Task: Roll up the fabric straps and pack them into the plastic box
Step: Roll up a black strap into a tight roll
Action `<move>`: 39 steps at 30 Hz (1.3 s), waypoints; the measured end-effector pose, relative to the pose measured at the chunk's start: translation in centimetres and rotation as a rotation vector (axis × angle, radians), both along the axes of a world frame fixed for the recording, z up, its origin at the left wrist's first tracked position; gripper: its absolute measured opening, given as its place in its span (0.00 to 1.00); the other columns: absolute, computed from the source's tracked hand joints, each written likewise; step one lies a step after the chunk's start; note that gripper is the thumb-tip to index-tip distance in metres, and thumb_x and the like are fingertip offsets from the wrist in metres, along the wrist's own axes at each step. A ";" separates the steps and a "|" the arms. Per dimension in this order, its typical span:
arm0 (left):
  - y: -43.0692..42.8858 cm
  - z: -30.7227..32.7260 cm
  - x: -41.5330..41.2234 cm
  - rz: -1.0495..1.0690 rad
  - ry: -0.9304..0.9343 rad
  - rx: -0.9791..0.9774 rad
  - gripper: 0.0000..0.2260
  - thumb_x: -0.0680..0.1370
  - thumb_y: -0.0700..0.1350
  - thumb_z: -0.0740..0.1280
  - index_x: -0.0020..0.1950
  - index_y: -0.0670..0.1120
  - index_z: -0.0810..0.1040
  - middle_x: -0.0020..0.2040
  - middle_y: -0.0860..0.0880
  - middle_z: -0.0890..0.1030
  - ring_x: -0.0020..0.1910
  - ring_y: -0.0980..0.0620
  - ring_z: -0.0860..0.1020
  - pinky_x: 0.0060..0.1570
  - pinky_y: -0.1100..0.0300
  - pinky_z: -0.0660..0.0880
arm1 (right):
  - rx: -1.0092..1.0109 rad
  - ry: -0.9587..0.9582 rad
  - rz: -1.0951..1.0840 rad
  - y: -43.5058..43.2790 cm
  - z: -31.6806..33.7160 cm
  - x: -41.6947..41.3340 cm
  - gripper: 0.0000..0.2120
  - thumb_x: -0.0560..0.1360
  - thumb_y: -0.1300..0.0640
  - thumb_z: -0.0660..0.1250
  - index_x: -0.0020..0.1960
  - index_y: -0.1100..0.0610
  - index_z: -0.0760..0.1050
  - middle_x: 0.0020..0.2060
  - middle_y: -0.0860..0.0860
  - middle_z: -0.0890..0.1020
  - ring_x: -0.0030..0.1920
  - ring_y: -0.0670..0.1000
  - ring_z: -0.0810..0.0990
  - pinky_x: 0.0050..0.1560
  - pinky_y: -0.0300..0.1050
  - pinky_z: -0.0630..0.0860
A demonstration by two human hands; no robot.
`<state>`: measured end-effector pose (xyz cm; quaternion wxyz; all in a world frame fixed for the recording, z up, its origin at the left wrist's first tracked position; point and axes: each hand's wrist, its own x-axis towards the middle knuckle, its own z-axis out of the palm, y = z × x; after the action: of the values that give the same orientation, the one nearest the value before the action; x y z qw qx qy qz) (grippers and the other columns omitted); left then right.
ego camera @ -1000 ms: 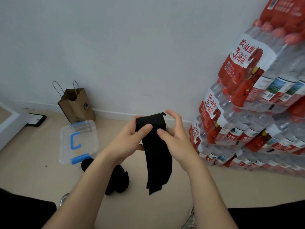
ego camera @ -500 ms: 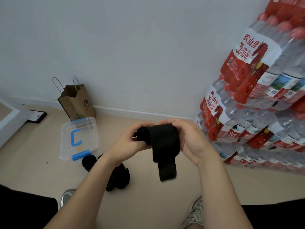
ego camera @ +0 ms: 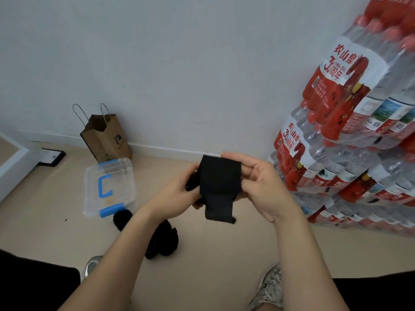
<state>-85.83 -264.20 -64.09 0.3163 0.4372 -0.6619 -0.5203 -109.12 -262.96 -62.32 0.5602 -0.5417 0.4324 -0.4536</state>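
A black fabric strap is held between both hands at chest height, mostly wound into a roll, with a short tail hanging below. My left hand grips the roll's left end. My right hand holds the right end, fingers curled behind the fabric. The clear plastic box with blue latches and a blue handle lies on the floor to the left, lid shut. Other black straps lie in a dark pile on the floor just right of the box, and one black roll sits by the box's near corner.
A brown paper bag stands against the white wall behind the box. Stacked shrink-wrapped packs of water bottles fill the right side. My grey shoes rest on the beige floor. A dark flat item lies far left.
The strap hung long a second ago; it has been wound up, so the loose tail is now much shorter. Both hands have stayed on it, turning the roll.
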 end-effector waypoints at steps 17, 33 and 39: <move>0.9 0.4 -2.2 0.097 0.204 0.032 0.24 0.69 0.33 0.64 0.63 0.48 0.66 0.57 0.40 0.77 0.44 0.47 0.78 0.43 0.52 0.79 | 0.221 0.133 -0.196 -0.2 -2.2 3.1 0.12 0.88 0.46 0.63 0.59 0.49 0.83 0.50 0.52 0.90 0.51 0.60 0.89 0.47 0.55 0.84; 2.2 -0.5 -4.7 0.467 -0.259 -0.451 0.35 0.66 0.49 0.83 0.70 0.51 0.74 0.57 0.58 0.80 0.56 0.56 0.79 0.54 0.56 0.78 | -0.081 0.294 -0.546 -0.6 -2.4 4.5 0.06 0.82 0.50 0.73 0.58 0.49 0.82 0.46 0.45 0.88 0.49 0.45 0.87 0.53 0.54 0.86; 3.2 0.1 -4.4 0.440 -0.109 -0.540 0.36 0.63 0.44 0.85 0.69 0.55 0.78 0.57 0.61 0.84 0.57 0.58 0.83 0.55 0.61 0.80 | 0.065 0.012 -0.631 -0.9 -2.2 3.6 0.02 0.82 0.55 0.73 0.53 0.50 0.85 0.43 0.46 0.90 0.45 0.44 0.89 0.43 0.41 0.84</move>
<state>-90.24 -260.97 -63.95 0.4891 0.4972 -0.6815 -0.2218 -105.57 -263.88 -64.54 0.4063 -0.3653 0.5967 -0.5877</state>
